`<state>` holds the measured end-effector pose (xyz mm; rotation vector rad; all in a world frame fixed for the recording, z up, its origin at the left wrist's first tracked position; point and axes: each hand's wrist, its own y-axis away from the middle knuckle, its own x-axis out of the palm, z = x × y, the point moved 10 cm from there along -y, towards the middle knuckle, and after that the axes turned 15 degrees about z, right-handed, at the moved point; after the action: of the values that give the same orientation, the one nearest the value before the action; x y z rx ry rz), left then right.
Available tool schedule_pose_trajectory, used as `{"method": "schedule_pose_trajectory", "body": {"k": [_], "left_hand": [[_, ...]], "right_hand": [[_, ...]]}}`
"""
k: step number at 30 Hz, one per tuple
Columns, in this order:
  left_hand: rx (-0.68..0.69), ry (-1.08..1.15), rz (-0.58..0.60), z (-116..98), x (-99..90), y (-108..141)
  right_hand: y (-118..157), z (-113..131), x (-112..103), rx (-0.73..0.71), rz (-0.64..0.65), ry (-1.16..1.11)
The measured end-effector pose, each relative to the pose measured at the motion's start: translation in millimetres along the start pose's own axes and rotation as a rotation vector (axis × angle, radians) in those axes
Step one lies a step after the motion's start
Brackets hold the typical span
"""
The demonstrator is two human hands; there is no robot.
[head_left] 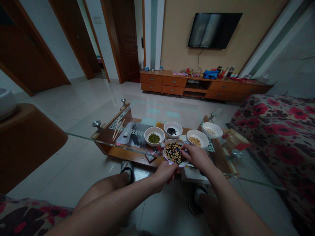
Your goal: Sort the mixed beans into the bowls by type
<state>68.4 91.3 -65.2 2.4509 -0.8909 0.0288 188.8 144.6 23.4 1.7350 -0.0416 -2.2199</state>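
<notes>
Near the front edge of the clear glass bench [108, 143], the left hand [162, 174] pinches the near rim of a white bowl [175, 141] of black and yellow beans. The right hand [197, 157], fingers bunched, overlaps its right side, grip unclear.

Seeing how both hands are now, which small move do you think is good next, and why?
I would probably pinch one black bean with the right hand: its fingers are already at the mixed bowl, the left hand holds the rim, and the bowl of black beans stands just behind.
</notes>
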Motion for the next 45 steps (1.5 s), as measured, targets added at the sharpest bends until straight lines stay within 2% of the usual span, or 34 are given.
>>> {"method": "schedule_pose_trajectory", "body": {"k": [13, 20, 23, 33, 40, 45], "left_hand": [[0.029, 0.017, 0.006, -1, -0.1, 0], [-0.006, 0.008, 0.003, 0, 0.3, 0], [-0.003, 0.013, 0.002, 0, 0.0, -1], [0.011, 0.023, -0.002, 0, -0.5, 0], [0.005, 0.037, -0.002, 1, -0.2, 0], [0.013, 0.028, -0.004, -1, -0.7, -1]], "right_hand": [[1, 2, -1, -0.042, -0.013, -0.019], [2, 2, -9, -0.056, -0.060, -0.099], [2, 2, -17, -0.035, -0.113, -0.121], [-5, -4, -48, 0.157, -0.429, -0.089], [-5, -8, -53, 0.203, -0.465, -0.136], [0, -11, -51, 0.191, -0.425, -0.134]]}}
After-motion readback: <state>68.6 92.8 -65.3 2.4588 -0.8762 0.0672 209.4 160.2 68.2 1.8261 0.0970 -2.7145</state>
